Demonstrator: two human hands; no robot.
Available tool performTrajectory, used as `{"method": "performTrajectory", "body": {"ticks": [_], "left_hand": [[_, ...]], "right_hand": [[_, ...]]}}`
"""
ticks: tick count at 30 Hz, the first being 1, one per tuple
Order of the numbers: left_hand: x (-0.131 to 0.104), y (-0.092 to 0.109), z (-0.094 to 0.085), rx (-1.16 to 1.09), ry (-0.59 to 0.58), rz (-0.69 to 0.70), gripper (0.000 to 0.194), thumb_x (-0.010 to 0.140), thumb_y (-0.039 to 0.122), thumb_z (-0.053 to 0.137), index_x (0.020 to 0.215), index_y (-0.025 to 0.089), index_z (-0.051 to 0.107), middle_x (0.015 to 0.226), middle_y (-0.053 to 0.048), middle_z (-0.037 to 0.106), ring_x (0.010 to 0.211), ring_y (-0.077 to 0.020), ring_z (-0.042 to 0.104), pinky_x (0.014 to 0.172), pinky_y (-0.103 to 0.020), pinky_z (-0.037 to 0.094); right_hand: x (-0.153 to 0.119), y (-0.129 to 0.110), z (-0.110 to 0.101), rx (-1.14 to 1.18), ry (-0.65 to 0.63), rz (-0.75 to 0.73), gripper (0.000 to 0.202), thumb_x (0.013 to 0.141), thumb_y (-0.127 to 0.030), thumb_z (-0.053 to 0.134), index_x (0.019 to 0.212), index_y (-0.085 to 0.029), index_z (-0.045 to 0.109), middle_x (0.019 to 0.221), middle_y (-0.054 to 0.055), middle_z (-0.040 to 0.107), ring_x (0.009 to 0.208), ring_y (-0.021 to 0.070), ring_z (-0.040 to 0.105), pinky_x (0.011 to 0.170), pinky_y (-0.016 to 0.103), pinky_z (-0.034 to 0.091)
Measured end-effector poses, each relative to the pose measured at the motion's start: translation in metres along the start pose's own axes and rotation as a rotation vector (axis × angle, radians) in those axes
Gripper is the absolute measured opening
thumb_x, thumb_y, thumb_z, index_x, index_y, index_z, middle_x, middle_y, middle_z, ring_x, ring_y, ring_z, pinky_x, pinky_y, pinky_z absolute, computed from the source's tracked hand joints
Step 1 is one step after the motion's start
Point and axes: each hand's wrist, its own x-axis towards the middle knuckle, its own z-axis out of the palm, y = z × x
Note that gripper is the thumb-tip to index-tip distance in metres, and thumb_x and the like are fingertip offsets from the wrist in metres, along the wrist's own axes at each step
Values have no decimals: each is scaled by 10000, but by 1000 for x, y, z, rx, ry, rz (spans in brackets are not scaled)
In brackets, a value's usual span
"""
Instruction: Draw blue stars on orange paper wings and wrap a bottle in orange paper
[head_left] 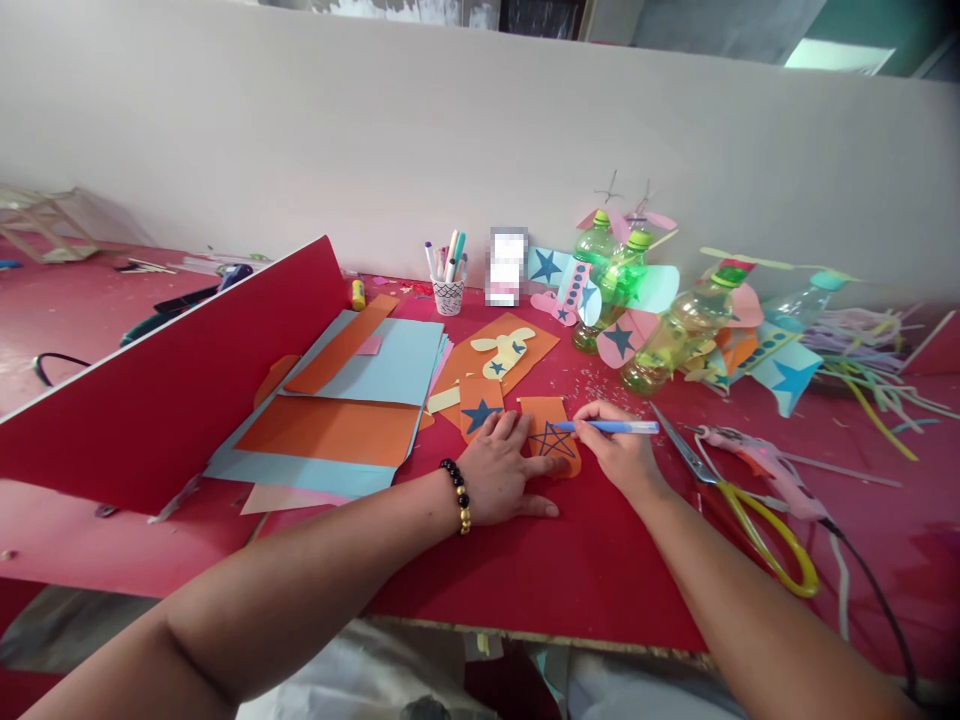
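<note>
My right hand grips a blue pen, its tip on an orange paper piece that bears a blue outlined star. My left hand lies flat with fingers spread, a fingertip over the lower part of that piece. A beaded bracelet circles the left wrist. Just beyond the left fingers is a second orange piece with a filled dark blue star. Behind it, an orange sheet carries a cream cut-out with blue marks.
Blue and orange paper sheets are stacked at left beside a red upright board. A cup of markers stands at the back. Decorated plastic bottles are at right. Yellow-handled scissors and a pink glue gun lie beside my right arm.
</note>
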Motion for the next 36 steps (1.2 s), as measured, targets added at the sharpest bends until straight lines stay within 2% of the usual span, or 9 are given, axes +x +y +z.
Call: {"method": "performTrajectory", "body": {"ticks": [10,25,30,36], "left_hand": [[1,1,-2,8,-15,-1,641,787,776,381,1320,437,490,1421,-108,373,1275,-389,321,1039,-552,231],[0,-1,2,3,-11,0,652,783,786,373,1329,445,476,1433,-102,358,1288,-388,299,1042,-558,217],[0,-1,0,1,-10,2,648,788,783,365,1324,440,483,1425,-124,357,1289,-397,301,1038,-555,229],[0,0,-2,-11,-26,-9,641,786,780,382,1327,450,478,1437,-100,354,1293,-392,295,1047,-556,217]], "right_hand": [[3,8,4,-5,-18,5,126,841,-326,545,792,-215,580,703,2,633,675,178,612,651,285,464],[1,10,2,16,0,10,112,822,-280,544,733,-213,559,661,-4,611,641,170,584,613,277,429],[1,1,1,5,4,35,108,781,-257,539,686,-208,554,612,-11,578,608,161,551,595,275,411],[1,-2,-1,20,24,44,92,719,-211,529,627,-208,533,554,-32,515,541,135,480,532,261,370]]}}
